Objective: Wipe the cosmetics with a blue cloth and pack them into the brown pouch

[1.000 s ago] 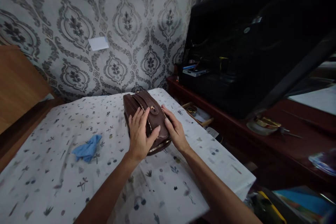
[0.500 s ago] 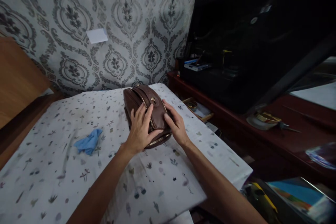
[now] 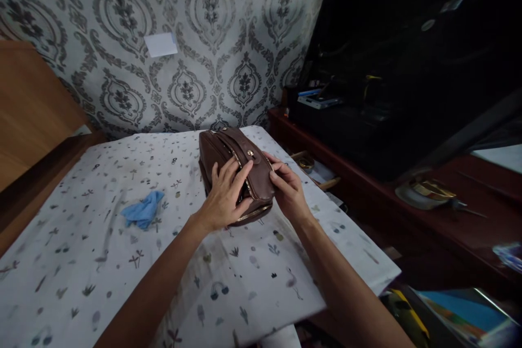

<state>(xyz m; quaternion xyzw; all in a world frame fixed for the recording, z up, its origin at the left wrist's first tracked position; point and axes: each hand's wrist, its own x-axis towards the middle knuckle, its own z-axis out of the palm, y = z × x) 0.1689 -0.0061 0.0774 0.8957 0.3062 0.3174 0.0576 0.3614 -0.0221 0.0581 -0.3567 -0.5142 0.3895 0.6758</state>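
Brown bag (image 3: 228,160) lies on a table (image 3: 101,239) with a white cloth that has small pictures on it, near the far right side of the table top. The head view is the only one, and it looks down at both hands. The left hand (image 3: 223,201) lies flat on top of the bag with its fingers (image 3: 238,173) spread out, pressing on it and not curled around it. The right hand (image 3: 290,191) is at the right side of the bag, and its fingertips (image 3: 274,169) pinch the bag's edge close to the gold zipper. The two hands are close to each other, with the bag under and between them. A crumpled blue cloth (image 3: 143,212) lies on the table to the left, well apart from the bag. Nothing sits between the hands and the bag. Behind the table is a wall with grey patterned paper (image 3: 204,38). To the right stands a dark red shelf (image 3: 408,212) with a big black case (image 3: 408,54) on it, and a small gold dish (image 3: 426,191) sits on the shelf too.
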